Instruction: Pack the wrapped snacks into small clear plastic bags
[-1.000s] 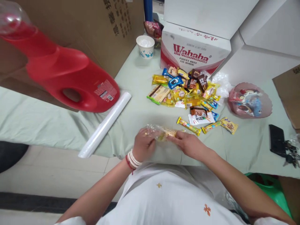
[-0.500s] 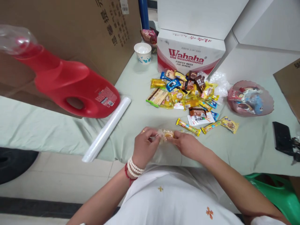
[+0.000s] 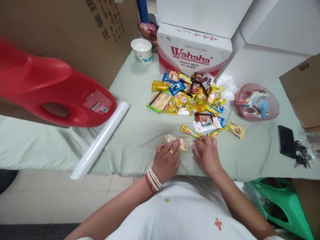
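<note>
A small golden-yellow snack bundled in clear plastic film (image 3: 184, 144) lies on the cloth close to the table's front edge. My left hand (image 3: 167, 159) rests over its left part, fingers together and pressing it down. At the right end of the film is my right hand (image 3: 208, 154), its thumb and fingertips closed on the loose plastic there. A narrow yellow snack stick (image 3: 190, 131) lies just behind the bundle. Farther back is a pile of wrapped snacks (image 3: 186, 96), in yellow, blue and brown packets.
A white film roll (image 3: 100, 141) and a red jug (image 3: 75, 93) are on the left. A paper cup (image 3: 141, 51) and a Wahaha carton (image 3: 193, 50) stand behind. On the right are a pink bowl (image 3: 257, 115), a black phone-like object (image 3: 286, 141) and keys (image 3: 303, 156).
My left hand has gone from pinching the film's left end to lying over the bundle. My right hand has shifted from its middle to its right end. The view has swung slightly right.
</note>
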Demonstrator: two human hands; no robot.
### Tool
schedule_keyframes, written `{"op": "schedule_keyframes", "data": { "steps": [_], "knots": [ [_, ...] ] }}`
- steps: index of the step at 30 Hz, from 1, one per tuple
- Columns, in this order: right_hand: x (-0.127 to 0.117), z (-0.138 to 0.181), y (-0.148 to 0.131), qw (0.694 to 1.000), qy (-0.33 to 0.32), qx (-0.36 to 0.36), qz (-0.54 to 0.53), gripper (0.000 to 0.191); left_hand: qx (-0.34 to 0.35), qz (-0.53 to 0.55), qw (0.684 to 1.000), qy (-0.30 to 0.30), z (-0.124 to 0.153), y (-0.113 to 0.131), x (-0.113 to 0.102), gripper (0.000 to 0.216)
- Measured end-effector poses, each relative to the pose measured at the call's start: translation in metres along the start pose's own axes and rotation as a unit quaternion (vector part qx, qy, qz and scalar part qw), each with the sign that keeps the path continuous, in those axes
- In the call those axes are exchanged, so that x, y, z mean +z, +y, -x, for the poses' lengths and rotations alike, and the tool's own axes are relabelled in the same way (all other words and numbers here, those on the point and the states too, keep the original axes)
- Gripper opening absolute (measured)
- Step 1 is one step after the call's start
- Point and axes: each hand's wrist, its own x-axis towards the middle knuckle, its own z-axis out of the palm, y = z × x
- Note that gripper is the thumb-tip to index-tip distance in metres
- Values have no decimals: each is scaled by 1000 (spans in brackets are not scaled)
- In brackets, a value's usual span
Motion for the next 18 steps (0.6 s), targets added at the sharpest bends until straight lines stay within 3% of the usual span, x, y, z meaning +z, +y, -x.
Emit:
{"op": "schedule_keyframes", "data": {
  "steps": [3, 7, 10, 13, 15, 18],
  "knots": [
    [-9, -1, -4, 1000, 8, -4, -22, 16, 3, -34, 999, 9, 2, -1, 2, 47],
    [-19, -20, -29, 994, -34, 25, -104, 15, -4, -37, 999, 5, 4, -1, 8, 48],
    [-4, -39, -54, 990, -57, -10, -129, 17, -8, -1, 1000, -16, 5, -5, 10, 47],
    [18, -50, -68, 986, -56, -54, -149, 24, 1, 119, 993, -4, 6, -17, 3, 51],
    [26, -48, -70, 980, -48, -86, -173, 28, -42, 248, 968, 22, 9, -29, -5, 64],
    [27, -38, -73, 980, -64, -120, -148, 31, -196, 392, 895, 81, 10, -41, -14, 68]
  ]
}}
